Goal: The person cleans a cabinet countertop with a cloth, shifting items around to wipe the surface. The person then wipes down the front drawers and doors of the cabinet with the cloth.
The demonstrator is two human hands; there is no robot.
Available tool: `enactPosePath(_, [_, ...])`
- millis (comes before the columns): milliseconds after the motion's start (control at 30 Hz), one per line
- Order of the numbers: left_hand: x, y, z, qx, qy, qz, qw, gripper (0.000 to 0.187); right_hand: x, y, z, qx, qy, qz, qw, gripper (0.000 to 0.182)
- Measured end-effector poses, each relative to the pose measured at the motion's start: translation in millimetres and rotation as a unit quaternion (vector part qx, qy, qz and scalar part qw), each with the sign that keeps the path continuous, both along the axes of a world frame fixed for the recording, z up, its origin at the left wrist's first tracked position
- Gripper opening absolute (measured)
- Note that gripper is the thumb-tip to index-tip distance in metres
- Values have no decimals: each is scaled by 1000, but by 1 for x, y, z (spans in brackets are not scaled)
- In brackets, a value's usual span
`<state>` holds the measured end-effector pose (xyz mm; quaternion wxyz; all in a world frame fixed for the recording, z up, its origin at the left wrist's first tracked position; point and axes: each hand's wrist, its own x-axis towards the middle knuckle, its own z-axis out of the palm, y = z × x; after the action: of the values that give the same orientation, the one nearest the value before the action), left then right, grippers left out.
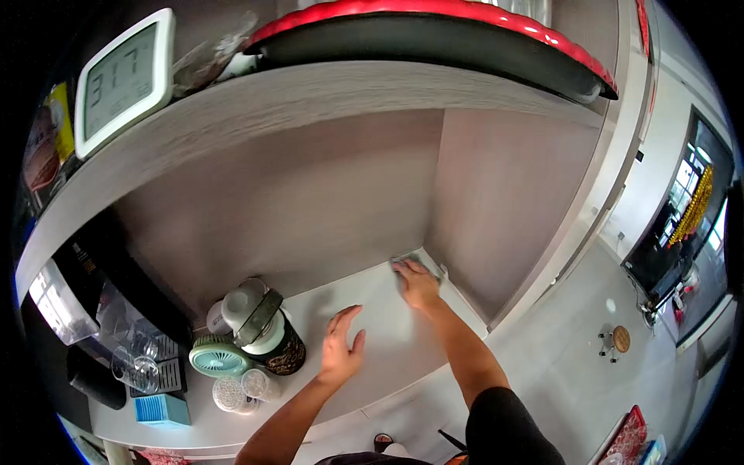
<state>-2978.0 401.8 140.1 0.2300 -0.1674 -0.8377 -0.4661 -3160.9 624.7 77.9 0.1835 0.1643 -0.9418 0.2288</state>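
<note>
My right hand [418, 284] reaches into the back right corner of the white counter [387, 329], its fingers pressed on a small grey cloth [401, 258] that is mostly covered by them. My left hand [341, 346] hovers above the counter, fingers apart and nothing in it. Left of that hand stands a black and white jug [267, 329] with a dark handle. Beside the jug are a green fan [220, 357] and small clear tubs [257, 384] with pale contents.
A shelf [333, 85] overhangs the counter, bearing a digital display [126, 84] and a red-rimmed black tray [434, 50]. A side panel [511, 194] bounds the right. At left stand a dark drinks machine [128, 271], glasses [144, 373] and a blue box [161, 411].
</note>
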Motion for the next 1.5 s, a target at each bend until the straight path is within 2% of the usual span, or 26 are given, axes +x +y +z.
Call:
enactPosePath(100, [-17, 0, 0, 8, -15, 0, 1000, 50, 26, -3, 21, 81, -67, -73, 992, 54])
enactPosePath(133, [-20, 5, -1, -1, -13, 1, 1000, 50, 12, 3, 19, 95, -113, -62, 987, 57])
enactPosePath(233, [-27, 12, -2, -16, 7, -5, 1000, 50, -23, 13, 27, -2, -139, -80, 987, 54])
enactPosePath(267, [-27, 17, -3, -15, 14, -10, 1000, 50, -24, 10, 14, 10, -70, -97, 993, 52])
enactPosePath(367, [-19, 26, 1, -19, -11, -18, 1000, 50, -19, 20, 25, -12, -151, -64, 986, 53])
enactPosePath(467, [-16, 29, -9, -12, -16, -24, 1000, 51, 30, 30, 10, 48, -73, -89, 992, 58])
enactPosePath(567, [-13, 30, -6, -14, -6, -37, 999, 51, 39, 27, 10, 89, -86, -133, 983, 64])
enactPosePath(600, [-11, 29, -4, -17, -10, -31, 999, 51, 28, 19, 7, 137, -81, -162, 974, 66])
enactPosePath(700, [-11, 29, 1, -17, -9, -18, 1000, 51, -14, 16, 19, 112, -101, -119, 981, 64])
enactPosePath(733, [-11, 26, 3, -17, -4, -17, 1000, 51, -27, 7, 15, 120, -70, -144, 980, 57])
enactPosePath(833, [-1, 19, 5, -16, -13, -9, 1000, 51, -45, -11, 14, 68, -94, -186, 976, 53])
enactPosePath(933, [2, 18, 7, -17, 0, -34, 999, 51, -6, -6, 18, -18, -61, -28, 998, 43])
enactPosePath(1000, [8, 15, 0, -9, -8, -49, 999, 51, 33, -15, 1, -67, 41, 118, 990, 45])
enactPosePath(1033, [8, 13, -5, -1, -17, -53, 998, 51, 58, -22, -15, -62, 33, 158, 985, 45])
enactPosePath(1100, [8, 12, -10, 11, -31, -60, 998, 51, 111, -10, 3, -38, 90, 253, 962, 50])
enactPosePath(1167, [11, 6, -11, 9, -45, -65, 997, 51, 106, 36, 4, 87, 54, 128, 986, 49])
enactPosePath(1200, [13, 5, -9, 7, -37, -64, 997, 51, 112, 60, 29, 50, -15, 17, 998, 50])
enactPosePath(1233, [15, 7, -5, 23, -40, -63, 997, 50, 108, 75, 31, -11, -10, -51, 999, 47])
enactPosePath(1300, [23, 9, 3, 51, -50, -57, 996, 48, 115, 43, 9, 69, 78, -162, 981, 47])
enactPosePath(1367, [22, 7, 0, 51, -58, -66, 995, 48, 151, -15, -10, -1, 88, -29, 996, 43])
enactPosePath(1400, [22, 8, -1, 62, -74, -77, 992, 49, 173, -46, -13, -40, 62, 48, 996, 43])
enactPosePath(1433, [24, 11, -2, 74, -93, -85, 989, 49, 201, -65, 4, -85, -14, 147, 985, 44])
enactPosePath(1467, [28, 14, 3, 107, -152, -85, 979, 49, 203, -57, 2, -74, 17, 174, 982, 42])
enactPosePath(1500, [28, 15, 0, 89, -118, -85, 985, 48, 201, -45, 1, -64, 49, 200, 976, 40])
